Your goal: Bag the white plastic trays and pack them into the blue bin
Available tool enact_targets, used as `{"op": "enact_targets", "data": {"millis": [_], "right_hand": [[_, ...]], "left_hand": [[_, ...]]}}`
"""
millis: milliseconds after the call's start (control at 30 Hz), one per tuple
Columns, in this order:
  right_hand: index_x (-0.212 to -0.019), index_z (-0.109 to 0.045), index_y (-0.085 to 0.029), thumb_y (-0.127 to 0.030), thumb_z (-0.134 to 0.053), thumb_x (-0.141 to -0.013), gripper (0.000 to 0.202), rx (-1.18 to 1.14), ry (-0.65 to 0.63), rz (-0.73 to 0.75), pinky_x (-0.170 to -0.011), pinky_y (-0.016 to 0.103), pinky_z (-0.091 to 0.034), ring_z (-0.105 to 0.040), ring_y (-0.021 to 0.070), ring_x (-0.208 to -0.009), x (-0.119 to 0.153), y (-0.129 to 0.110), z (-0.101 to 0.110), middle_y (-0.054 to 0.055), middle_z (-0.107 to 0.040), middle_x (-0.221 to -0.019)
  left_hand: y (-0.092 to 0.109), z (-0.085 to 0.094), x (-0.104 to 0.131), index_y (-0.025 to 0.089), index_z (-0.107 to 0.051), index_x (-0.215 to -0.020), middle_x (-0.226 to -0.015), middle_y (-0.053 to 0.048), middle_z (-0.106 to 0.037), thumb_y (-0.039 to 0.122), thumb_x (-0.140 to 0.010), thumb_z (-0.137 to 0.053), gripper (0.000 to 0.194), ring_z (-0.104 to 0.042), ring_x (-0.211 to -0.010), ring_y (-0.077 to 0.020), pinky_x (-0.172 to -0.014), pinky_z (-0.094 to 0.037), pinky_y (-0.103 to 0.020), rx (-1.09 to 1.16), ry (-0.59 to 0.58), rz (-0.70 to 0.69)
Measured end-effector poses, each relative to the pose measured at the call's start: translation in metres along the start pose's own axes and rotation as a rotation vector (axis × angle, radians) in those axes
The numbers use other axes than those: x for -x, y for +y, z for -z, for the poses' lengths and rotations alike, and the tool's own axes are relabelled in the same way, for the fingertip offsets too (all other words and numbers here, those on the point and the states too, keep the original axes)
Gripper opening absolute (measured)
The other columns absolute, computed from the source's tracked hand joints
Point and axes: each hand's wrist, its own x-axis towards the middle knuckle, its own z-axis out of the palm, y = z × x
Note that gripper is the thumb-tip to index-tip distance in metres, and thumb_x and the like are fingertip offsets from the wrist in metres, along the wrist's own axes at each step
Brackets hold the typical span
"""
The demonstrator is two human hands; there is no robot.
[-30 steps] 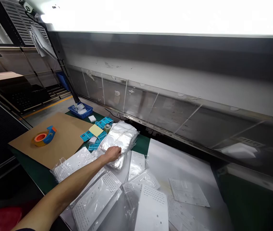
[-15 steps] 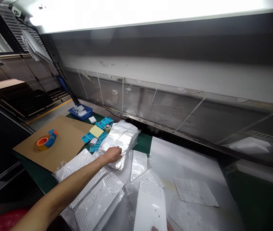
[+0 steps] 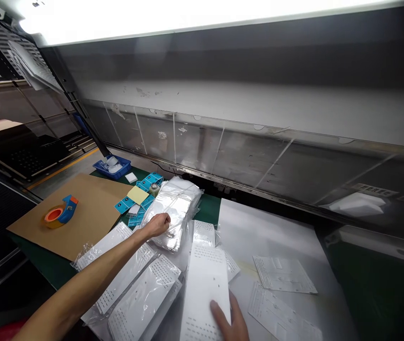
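Observation:
My left hand (image 3: 158, 224) rests on the near part of a stack of clear plastic bags (image 3: 175, 203), its fingers curled together at the top bag. My right hand (image 3: 231, 318) grips a white perforated panel (image 3: 205, 289) by its right edge, thumb on the face. Several bagged white panels (image 3: 141, 298) lie on the left, below my left forearm. Another panel (image 3: 204, 233) lies behind the held one. Two flat white panels (image 3: 283, 273) rest on the white sheet at the right.
An orange and blue tape dispenser (image 3: 59, 212) sits on brown cardboard (image 3: 91, 194). Blue labels (image 3: 125, 204), a yellow pad (image 3: 138, 195) and a blue tray (image 3: 112, 167) are behind. A metal-edged shelf (image 3: 223, 182) spans the back under a bright lamp.
My right hand has raised the white panel and moved it further into view, over the panels behind. My left hand's fingers have curled in more on the bags. The view has shifted slightly.

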Motion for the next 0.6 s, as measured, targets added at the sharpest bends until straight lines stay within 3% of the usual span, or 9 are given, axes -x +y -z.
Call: {"op": "enact_targets", "data": {"millis": [167,333,467,600], "right_hand": [[-0.134,-0.034,-0.025,-0.054,-0.062,-0.071,0.075,-0.125,-0.196,0.027,-0.070,0.040,-0.052,-0.065,0.0283,-0.088,-0.026,-0.042,-0.035,0.009,-0.066,-0.108],[-0.134,-0.036,-0.023,-0.046,-0.063,-0.073,0.071,-0.157,-0.330,0.076,-0.071,0.040,-0.052,-0.065,0.0268,-0.087,-0.080,-0.052,-0.063,0.009,-0.066,-0.106],[-0.128,-0.044,-0.020,-0.041,-0.065,-0.071,0.065,-0.112,-0.346,0.099,-0.076,0.041,-0.051,-0.065,0.0265,-0.088,-0.126,-0.051,-0.086,0.009,-0.067,-0.104],[-0.129,-0.042,-0.021,-0.038,-0.064,-0.070,0.065,-0.062,-0.300,0.182,-0.084,0.041,-0.047,-0.062,0.0257,-0.095,-0.160,-0.055,-0.114,0.007,-0.065,-0.108]], "left_hand": [[-0.005,0.011,-0.001,0.014,-0.059,-0.098,-0.094,-0.005,-0.063,0.035,-0.086,-0.054,0.026,-0.059,-0.084,-0.0165,-0.076,-0.048,-0.036,0.163,0.055,0.011],[-0.001,0.025,0.001,0.014,-0.064,-0.085,-0.079,-0.005,-0.066,0.041,-0.084,-0.048,0.032,-0.060,-0.072,-0.0167,-0.067,-0.048,-0.030,0.365,0.154,0.022],[0.011,0.036,0.003,0.014,-0.061,-0.081,-0.079,-0.006,-0.066,0.044,-0.084,-0.041,0.036,-0.061,-0.073,-0.0171,-0.067,-0.049,-0.028,0.561,0.302,-0.001],[0.029,0.054,0.013,0.015,-0.056,-0.082,-0.076,-0.005,-0.062,0.047,-0.084,-0.042,0.035,-0.059,-0.073,-0.0165,-0.071,-0.049,-0.029,0.744,0.481,-0.037]]}}
